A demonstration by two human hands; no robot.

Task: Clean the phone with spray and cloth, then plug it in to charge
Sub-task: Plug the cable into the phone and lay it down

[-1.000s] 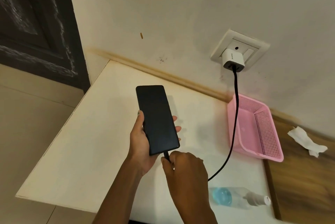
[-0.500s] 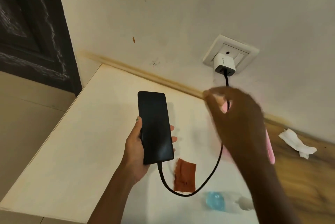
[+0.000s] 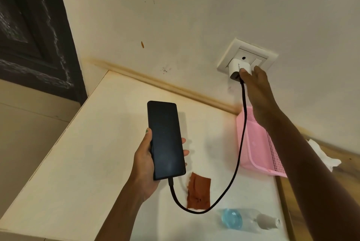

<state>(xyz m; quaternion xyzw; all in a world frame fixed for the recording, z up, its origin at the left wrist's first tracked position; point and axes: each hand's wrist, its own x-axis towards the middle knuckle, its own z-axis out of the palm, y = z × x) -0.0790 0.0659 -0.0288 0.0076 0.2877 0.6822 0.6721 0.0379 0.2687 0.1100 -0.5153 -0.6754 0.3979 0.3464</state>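
Note:
My left hand [image 3: 144, 164] holds the black phone [image 3: 165, 140] screen-up above the white table [image 3: 81, 162]. A black cable [image 3: 240, 143] runs from the phone's bottom end in a loop up to the white charger [image 3: 236, 69] plugged into the wall socket [image 3: 246, 56]. My right hand [image 3: 255, 88] reaches up to the wall, fingertips touching the charger and the socket's switch area. A rust-brown cloth [image 3: 198, 192] lies on the table below the phone. The clear spray bottle [image 3: 249, 220] with blue liquid lies on its side near the front right.
A pink plastic basket [image 3: 261, 155] stands against the wall under the socket. A crumpled white tissue [image 3: 323, 155] lies on the wooden surface at right. A dark door [image 3: 33, 32] is at the left; the table's left edge drops to the floor.
My right hand let go of the cable plug at the phone and rose to the charger on the wall. The cable is now in the phone; the brown cloth came into sight.

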